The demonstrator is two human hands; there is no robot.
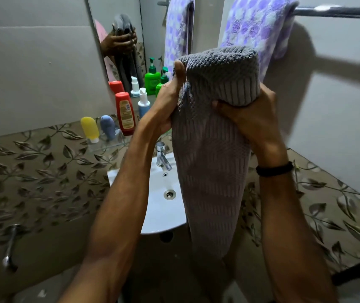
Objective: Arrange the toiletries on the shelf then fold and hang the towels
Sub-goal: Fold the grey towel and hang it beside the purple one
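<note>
While I stand over the white sink, leaf-patterned tiles line the lower walls and plain grey panels rise above. My left hand and right hand both clutch the folded grey towel, raised near the rail bearing the purple towel. Bottles stand on the glass shelf; my arm hides its right end.

Grey towel: ribbed, matt terry cloth. Faucet: polished metal. Basin: glossy white ceramic. Red bottle: glossy plastic.
</note>
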